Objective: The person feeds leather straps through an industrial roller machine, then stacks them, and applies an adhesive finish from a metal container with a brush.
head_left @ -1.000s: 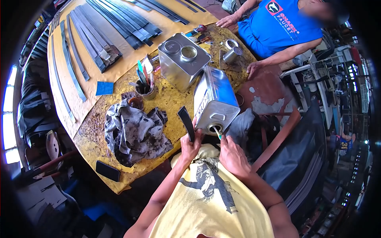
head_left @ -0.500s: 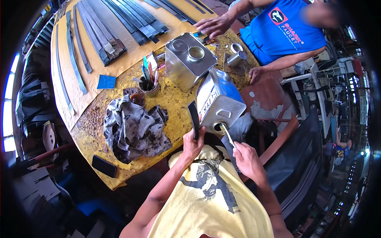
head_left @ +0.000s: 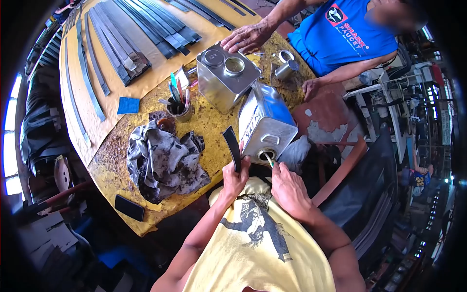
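Observation:
My left hand (head_left: 235, 176) is closed round a black strip (head_left: 232, 145) that stands up from it, and its fingertips lie by the corner of a tilted metal can (head_left: 270, 132) with a blue side. Toward me faces the can's round opening (head_left: 266, 155). A thin brush handle (head_left: 270, 160) is pinched in my right hand (head_left: 288, 187), just below the opening, and its far end is inside the can. Behind stands a second, upright metal can (head_left: 228, 73) with an open round mouth.
A stained rag (head_left: 165, 163), a phone (head_left: 129, 208), a cup of brushes (head_left: 179, 109), a blue square (head_left: 128, 105) and dark strips (head_left: 116, 41) lie on the yellow table (head_left: 109, 168). Across it, a co-worker in blue (head_left: 340, 36) rests a hand (head_left: 248, 36) near the upright can.
My right hand has moved up and left to the opening, and the brush handle goes deeper into the can. The co-worker's hand has come lower, nearer the upright can.

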{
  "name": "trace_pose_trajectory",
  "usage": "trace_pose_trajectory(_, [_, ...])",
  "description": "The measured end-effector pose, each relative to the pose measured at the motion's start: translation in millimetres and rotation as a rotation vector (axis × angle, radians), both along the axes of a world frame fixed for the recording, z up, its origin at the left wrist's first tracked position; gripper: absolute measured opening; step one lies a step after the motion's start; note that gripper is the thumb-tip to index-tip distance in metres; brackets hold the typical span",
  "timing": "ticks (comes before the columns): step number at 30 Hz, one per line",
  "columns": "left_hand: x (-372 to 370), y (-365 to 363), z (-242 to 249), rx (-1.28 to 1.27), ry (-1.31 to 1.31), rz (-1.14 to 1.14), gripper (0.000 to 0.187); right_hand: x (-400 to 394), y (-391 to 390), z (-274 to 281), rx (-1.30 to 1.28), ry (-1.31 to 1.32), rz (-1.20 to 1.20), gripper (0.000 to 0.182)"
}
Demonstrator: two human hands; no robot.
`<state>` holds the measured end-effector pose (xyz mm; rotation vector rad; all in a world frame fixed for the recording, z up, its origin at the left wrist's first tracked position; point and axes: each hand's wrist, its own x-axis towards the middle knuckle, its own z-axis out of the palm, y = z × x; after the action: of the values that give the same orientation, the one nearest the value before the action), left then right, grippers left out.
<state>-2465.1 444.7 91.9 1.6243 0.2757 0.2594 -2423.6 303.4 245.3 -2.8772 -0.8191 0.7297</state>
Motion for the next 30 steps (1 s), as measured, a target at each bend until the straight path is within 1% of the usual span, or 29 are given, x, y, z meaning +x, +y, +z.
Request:
trace_pose_trajectory(2, [2,-1,-1,0.020,-0.042,0.015,0.050,2,0,0,0.010,-0.023,0.032,0.038])
trace_pose_trajectory(5, [3,-3,-4,0.008,-0.046,0.007,0.050,8,-4,-3,0.019,-0.024,0.044,0.025])
trace_pose_trajectory(7, [4,-3,-3,-0.009,-0.016,-0.003,0.051,11,-6,3,0.034,0.039,-0.013,0.024])
trace_pose_trajectory(9, [3,-2,0,-0.022,0.028,-0.005,0.051,10,-10,9,0.071,0.058,-0.080,0.024])
trace_pose_trajectory(14, [5,0,4,0.018,0.004,-0.010,0.051,-8,-26,25,0.183,0.042,-0.251,0.025])
trace_pose_trajectory(15, [7,-1,4,0.026,0.005,-0.011,0.051,-12,-30,24,0.252,-0.015,-0.244,0.024])
trace_pose_trajectory(18, [13,-2,10,0.036,-0.008,0.005,0.050,-15,-44,18,0.403,0.031,-0.308,0.028])
trace_pose_trajectory(21, [17,-3,8,0.040,-0.029,0.010,0.048,-15,-51,13,0.480,0.087,-0.384,0.027])
trace_pose_trajectory(24, [20,-4,9,0.029,0.005,-0.006,0.049,-9,-45,17,0.385,0.084,-0.324,0.029])
trace_pose_trajectory(27, [20,-3,12,0.047,-0.008,-0.007,0.048,-6,-34,12,0.280,-0.086,-0.204,0.028])
trace_pose_trajectory(30, [20,-5,11,0.012,-0.045,0.017,0.049,-1,-18,8,0.090,-0.099,-0.174,0.032])
